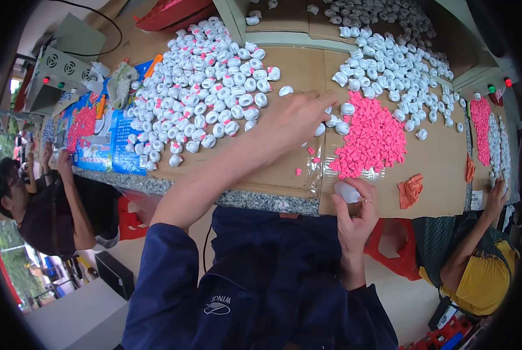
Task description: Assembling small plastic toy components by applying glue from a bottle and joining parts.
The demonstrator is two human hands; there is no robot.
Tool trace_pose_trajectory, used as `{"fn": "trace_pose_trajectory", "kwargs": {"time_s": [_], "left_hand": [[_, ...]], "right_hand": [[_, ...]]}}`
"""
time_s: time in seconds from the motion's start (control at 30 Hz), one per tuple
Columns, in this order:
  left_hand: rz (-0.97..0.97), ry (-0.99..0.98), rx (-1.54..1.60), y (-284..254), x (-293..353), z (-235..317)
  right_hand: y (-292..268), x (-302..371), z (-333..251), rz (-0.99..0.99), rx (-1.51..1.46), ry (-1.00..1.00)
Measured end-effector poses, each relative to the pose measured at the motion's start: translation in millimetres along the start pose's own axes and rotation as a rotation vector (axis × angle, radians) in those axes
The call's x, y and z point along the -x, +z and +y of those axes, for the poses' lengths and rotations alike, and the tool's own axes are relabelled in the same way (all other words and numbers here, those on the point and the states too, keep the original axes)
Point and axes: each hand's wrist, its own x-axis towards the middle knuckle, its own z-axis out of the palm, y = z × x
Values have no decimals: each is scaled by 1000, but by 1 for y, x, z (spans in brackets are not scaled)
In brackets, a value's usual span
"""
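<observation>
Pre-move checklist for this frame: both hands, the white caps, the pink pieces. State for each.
1. Left hand over loose white caps beside the pink pile: ok.
2. Left hand's grip on a cap: cannot tell, fingers hide it.
3. Right hand holding a white cap at the table edge: ok.
4. Pile of pink pieces lies between the two hands: ok.
5. Pink piece fitted into the held cap: cannot tell.
6. Stray pink pieces lie outside the pile: not ok.

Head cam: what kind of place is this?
Probably a small hand-assembly workshop. Heaps of white caps and pink plugs cover a cardboard-topped bench, and other workers sit at both ends. The right hand holds a white cap; the left hand reaches into the pile.
</observation>
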Motion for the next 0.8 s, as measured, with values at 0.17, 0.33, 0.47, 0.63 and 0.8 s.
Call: {"fn": "trace_pose_trajectory", "kwargs": {"time_s": [0.17,0.33,0.47,0.63,0.8], "left_hand": [[117,-64,150,-23,19,13],[181,-274,1173,-15,77,20],[108,-403,1549,3,111,18],[157,-402,1718,22,129,25],[210,-404,1823,26,133,30]], "right_hand": [[-2,-1,2,-47,2,-13],[-2,6,11,-26,-209,-22],[-10,12,-3,-44,-369,64],[-15,13,-18,-13,-341,80],[-16,19,-35,-103,-338,282]]}}
